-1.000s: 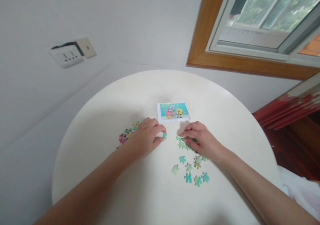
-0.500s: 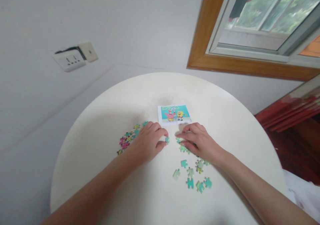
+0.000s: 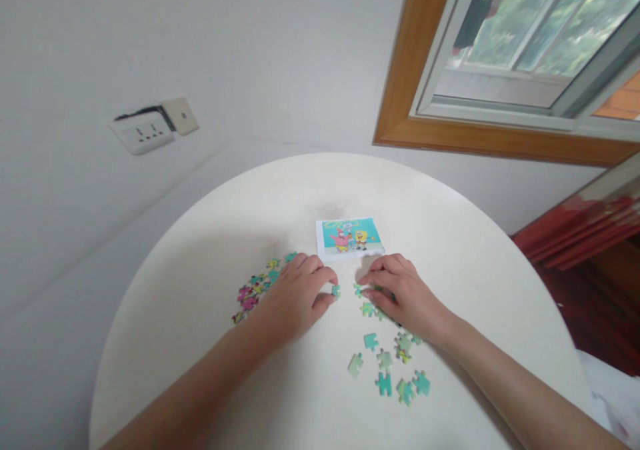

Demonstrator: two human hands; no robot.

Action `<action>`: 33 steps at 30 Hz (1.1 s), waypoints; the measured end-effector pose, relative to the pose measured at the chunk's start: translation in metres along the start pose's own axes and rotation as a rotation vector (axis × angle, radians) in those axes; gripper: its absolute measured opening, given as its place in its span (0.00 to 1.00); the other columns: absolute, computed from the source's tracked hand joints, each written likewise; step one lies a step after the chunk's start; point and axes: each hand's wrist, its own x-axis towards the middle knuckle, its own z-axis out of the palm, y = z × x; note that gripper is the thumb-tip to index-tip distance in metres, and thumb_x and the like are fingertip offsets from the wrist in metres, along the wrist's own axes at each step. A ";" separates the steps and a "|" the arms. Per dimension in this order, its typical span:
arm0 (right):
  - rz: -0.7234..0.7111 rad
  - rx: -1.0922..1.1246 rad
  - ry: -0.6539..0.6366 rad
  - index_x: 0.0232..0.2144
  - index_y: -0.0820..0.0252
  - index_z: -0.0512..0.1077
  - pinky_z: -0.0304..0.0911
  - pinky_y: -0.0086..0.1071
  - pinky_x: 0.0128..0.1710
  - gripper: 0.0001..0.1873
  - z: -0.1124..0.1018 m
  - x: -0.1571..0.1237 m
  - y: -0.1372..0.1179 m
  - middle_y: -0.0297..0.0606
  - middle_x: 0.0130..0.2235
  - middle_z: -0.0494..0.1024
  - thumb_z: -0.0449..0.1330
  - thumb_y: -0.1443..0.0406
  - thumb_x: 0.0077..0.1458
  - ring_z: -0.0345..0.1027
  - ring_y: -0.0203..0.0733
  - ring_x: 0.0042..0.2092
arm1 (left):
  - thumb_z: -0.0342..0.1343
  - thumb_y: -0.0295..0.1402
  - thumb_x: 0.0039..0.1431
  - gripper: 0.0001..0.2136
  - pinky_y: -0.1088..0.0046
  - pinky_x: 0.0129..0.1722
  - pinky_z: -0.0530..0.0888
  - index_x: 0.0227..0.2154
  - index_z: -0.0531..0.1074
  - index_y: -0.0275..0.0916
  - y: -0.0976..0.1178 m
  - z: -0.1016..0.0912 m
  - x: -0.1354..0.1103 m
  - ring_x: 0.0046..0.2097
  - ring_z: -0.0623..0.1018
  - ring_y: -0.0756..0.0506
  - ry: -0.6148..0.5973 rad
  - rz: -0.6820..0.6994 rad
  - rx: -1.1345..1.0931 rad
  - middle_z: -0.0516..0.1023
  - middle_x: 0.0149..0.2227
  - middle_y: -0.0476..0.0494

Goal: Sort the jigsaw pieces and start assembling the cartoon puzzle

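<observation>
We've got both hands over the round white surface (image 3: 440, 203), mid-frame, facing each other with a narrow gap between the fingertips.

Left hand (image 3: 300, 297): thumb and index pinch a small turquoise puzzle piece (image 3: 336, 291), just left of the gap, near frame center. We can't tell if it's lifted or resting.

Right hand (image 3: 403, 290): thumb and index nearly together, a green-turquoise piece (image 3: 358, 290) right at the tips. We can't tell if it's gripped or only touched. More pieces (image 3: 368, 309) sit just below and partly under this hand; we can't count them.

Picture card (image 3: 353, 237): lies flat just above the gap, cartoon figures on turquoise, white strip along its left edge.

Mixed pile (image 3: 250, 297): left of center, pink, yellow and turquoise pieces, partly hidden by the left hand and forearm.

Loose pieces, lower center-right: we see a turquoise one (image 3: 371, 341), a pale green one (image 3: 356, 365) out on the left, another pale one (image 3: 385, 359), a small cluster (image 3: 403, 347) near the right forearm, and a bottom row with a turquoise piece (image 3: 384, 384) at its left end.

Background: wall socket (image 3: 145, 132) upper left, wood-framed window (image 3: 393, 97) upper right, red curtain (image 3: 590, 230) at the right edge.
</observation>
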 end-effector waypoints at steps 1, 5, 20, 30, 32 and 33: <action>0.002 -0.002 0.000 0.46 0.54 0.77 0.60 0.46 0.49 0.10 0.000 0.000 0.000 0.43 0.46 0.74 0.61 0.63 0.62 0.64 0.50 0.49 | 0.60 0.26 0.58 0.07 0.57 0.51 0.66 0.40 0.75 0.38 0.000 0.000 0.000 0.48 0.69 0.37 -0.001 0.001 -0.004 0.72 0.41 0.41; 0.019 -0.036 -0.009 0.48 0.53 0.76 0.59 0.46 0.49 0.12 0.000 0.000 -0.004 0.43 0.47 0.74 0.62 0.62 0.61 0.63 0.50 0.50 | 0.60 0.28 0.59 0.07 0.57 0.52 0.66 0.40 0.75 0.38 0.001 -0.001 0.000 0.49 0.68 0.38 -0.006 -0.001 -0.009 0.72 0.41 0.41; 0.112 0.129 0.009 0.39 0.54 0.75 0.59 0.43 0.48 0.10 0.009 0.006 0.004 0.39 0.43 0.74 0.67 0.67 0.53 0.64 0.49 0.47 | 0.62 0.27 0.58 0.07 0.58 0.52 0.66 0.40 0.75 0.38 0.004 0.000 0.000 0.49 0.68 0.38 0.001 -0.019 -0.002 0.73 0.42 0.42; 0.081 0.099 0.017 0.37 0.55 0.74 0.56 0.42 0.47 0.13 0.010 0.004 -0.014 0.34 0.36 0.79 0.61 0.76 0.52 0.68 0.46 0.44 | 0.62 0.27 0.58 0.07 0.58 0.52 0.67 0.40 0.75 0.38 0.003 0.002 0.001 0.49 0.69 0.38 0.023 0.000 -0.001 0.73 0.42 0.42; 0.078 0.110 0.040 0.39 0.53 0.75 0.56 0.42 0.46 0.15 0.009 0.005 -0.014 0.32 0.35 0.79 0.62 0.76 0.52 0.69 0.45 0.43 | 0.61 0.27 0.58 0.07 0.57 0.52 0.67 0.40 0.75 0.38 0.003 0.001 0.000 0.49 0.69 0.38 0.020 0.000 -0.007 0.73 0.41 0.42; 0.078 0.118 0.063 0.41 0.52 0.76 0.56 0.41 0.46 0.16 0.009 0.005 -0.014 0.32 0.35 0.80 0.62 0.75 0.53 0.69 0.45 0.42 | 0.61 0.27 0.58 0.07 0.57 0.52 0.67 0.40 0.75 0.38 0.004 0.001 0.000 0.49 0.69 0.38 0.016 -0.004 -0.010 0.73 0.42 0.42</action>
